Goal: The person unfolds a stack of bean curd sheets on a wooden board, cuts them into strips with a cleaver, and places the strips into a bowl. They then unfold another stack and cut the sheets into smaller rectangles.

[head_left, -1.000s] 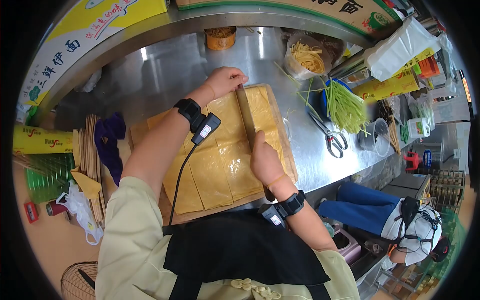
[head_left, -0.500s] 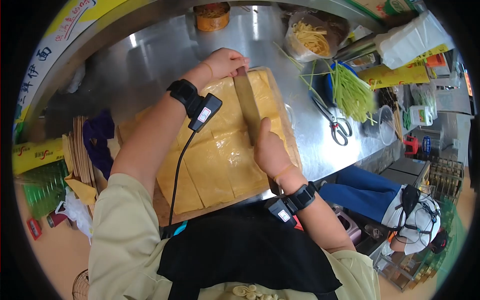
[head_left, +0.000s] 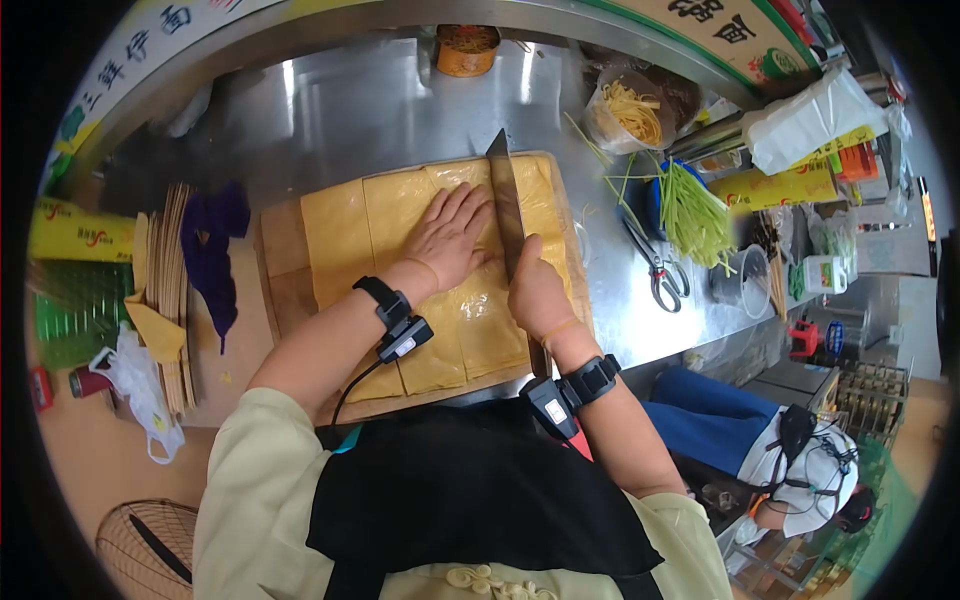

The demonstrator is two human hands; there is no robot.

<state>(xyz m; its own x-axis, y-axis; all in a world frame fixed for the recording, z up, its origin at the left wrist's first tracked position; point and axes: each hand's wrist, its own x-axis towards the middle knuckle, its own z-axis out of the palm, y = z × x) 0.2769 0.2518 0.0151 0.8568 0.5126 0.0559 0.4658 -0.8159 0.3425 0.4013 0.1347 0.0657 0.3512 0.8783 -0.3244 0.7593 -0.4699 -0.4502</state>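
A stack of thin, yellow, tofu-skin-like sheets (head_left: 338, 225) lies on a wooden cutting board (head_left: 283, 262), with straight cut lines running through it. My left hand (head_left: 448, 240) rests flat on the sheets, fingers stretched out, just left of the blade. My right hand (head_left: 542, 295) is wrapped round a long kitchen knife (head_left: 507, 195). The blade points away from me and lies along the right part of the stack, its tip reaching past the far edge. My palm and fingers hide part of the handle.
Scissors (head_left: 663, 280) lie right of the board, near green stalks (head_left: 697, 212) in a blue bowl. Noodles (head_left: 630, 112) fill a tub at the back right, and an orange tin (head_left: 467, 52) stands behind. Purple cloth (head_left: 213, 260) lies left. Another person (head_left: 800, 450) is at the right.
My left hand has left the knife's far end, come back toward me and flattened on the sheets. My right hand still grips the knife. The view has shifted slightly.
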